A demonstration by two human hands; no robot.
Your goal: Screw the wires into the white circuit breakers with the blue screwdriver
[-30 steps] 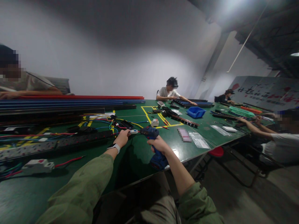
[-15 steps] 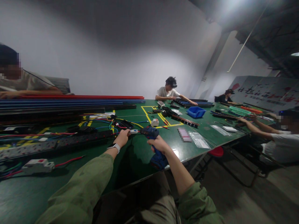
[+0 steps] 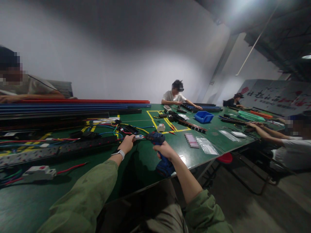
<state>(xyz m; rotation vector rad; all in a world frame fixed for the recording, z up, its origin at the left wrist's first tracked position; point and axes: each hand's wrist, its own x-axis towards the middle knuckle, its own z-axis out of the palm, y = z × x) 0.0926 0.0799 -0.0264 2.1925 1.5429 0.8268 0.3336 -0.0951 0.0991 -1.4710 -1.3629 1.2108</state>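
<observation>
My right hand (image 3: pixel 164 150) is wrapped around the handle of a blue cordless drill (image 3: pixel 156 139), whose nose points left. In my left hand (image 3: pixel 127 144) is a small white connector block (image 3: pixel 139 137), pinched at its left end just ahead of the drill's tip. Whether the bit touches the block is too small to tell. Wires and black parts (image 3: pixel 131 129) lie right behind my left hand. A long black power strip (image 3: pixel 87 145) stretches away to the left of it. Closer to me on the left is a white circuit breaker (image 3: pixel 40 172) with a red wire.
Another breaker (image 3: pixel 160 127) stands beyond the drill. To the right lie a plastic bag (image 3: pixel 207 145) and a blue bin (image 3: pixel 204 117). Red, blue and black rails (image 3: pixel 97 105) are stacked at the back left. Several co-workers sit around the green table (image 3: pixel 136 174).
Both my hands, the drill and the connector block hold almost the same place. At the right, a co-worker's hands have shifted slightly.
</observation>
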